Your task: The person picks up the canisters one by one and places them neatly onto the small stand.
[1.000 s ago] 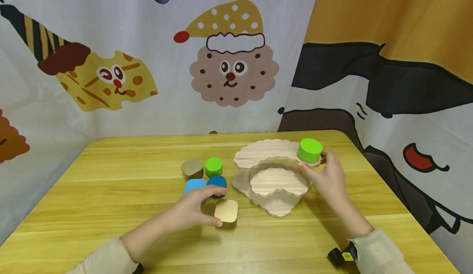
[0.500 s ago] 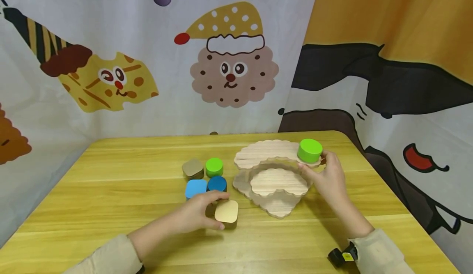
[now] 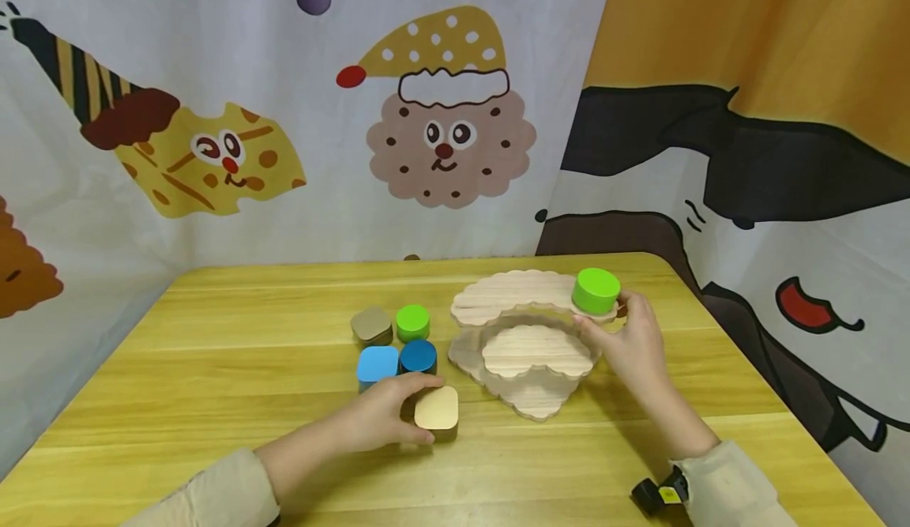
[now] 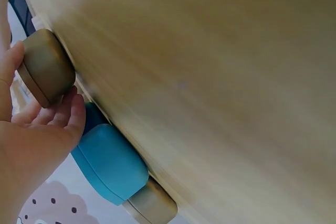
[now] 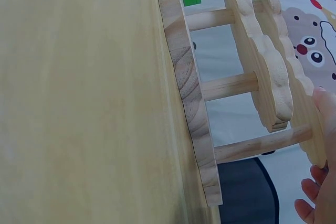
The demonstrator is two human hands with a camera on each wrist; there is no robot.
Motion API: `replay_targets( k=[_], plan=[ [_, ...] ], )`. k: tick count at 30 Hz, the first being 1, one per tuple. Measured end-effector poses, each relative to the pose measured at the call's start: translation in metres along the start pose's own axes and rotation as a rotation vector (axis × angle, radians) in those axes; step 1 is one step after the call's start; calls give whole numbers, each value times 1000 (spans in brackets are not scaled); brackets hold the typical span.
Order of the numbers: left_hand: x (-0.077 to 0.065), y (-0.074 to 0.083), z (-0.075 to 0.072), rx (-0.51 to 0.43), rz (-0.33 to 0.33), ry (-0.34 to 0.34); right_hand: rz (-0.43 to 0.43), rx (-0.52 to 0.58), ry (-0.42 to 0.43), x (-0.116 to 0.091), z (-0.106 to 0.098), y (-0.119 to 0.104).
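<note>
Head view: left grip [image 3: 384, 413] pinches tan block [image 3: 437, 408] from the side, right grip [image 3: 634, 345] clasps wooden stand [image 3: 535, 351]

A pale curtain [image 3: 242, 37] printed with cartoon cheese [image 3: 245, 165] and a hatted cookie [image 3: 419, 159] hangs behind a yellowish wood-grain table [image 3: 235, 337]. Orange fills its upper right.

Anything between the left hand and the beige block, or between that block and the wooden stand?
Nothing visible either way. The left hand is around the beige block, and only tabletop lies between that and the stand.
</note>
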State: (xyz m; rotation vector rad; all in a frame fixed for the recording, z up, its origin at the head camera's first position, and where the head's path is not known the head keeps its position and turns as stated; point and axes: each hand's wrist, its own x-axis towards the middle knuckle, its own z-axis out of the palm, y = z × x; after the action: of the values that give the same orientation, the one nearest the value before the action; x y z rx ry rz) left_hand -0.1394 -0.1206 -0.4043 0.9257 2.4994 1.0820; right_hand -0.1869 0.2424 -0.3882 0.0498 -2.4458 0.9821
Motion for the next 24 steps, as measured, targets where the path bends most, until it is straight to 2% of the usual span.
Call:
replay_targets(
  k=[7,17,24],
  plan=[
    [-1,1,0,-27,10,24,-3,2,6,0,0,0],
    [-5,5,-6,-103,41,112,-11,-1,3,-1,0,1],
    [-7,10,-14,-116,22,155,-11,1,9,0,0,2]
  ],
)
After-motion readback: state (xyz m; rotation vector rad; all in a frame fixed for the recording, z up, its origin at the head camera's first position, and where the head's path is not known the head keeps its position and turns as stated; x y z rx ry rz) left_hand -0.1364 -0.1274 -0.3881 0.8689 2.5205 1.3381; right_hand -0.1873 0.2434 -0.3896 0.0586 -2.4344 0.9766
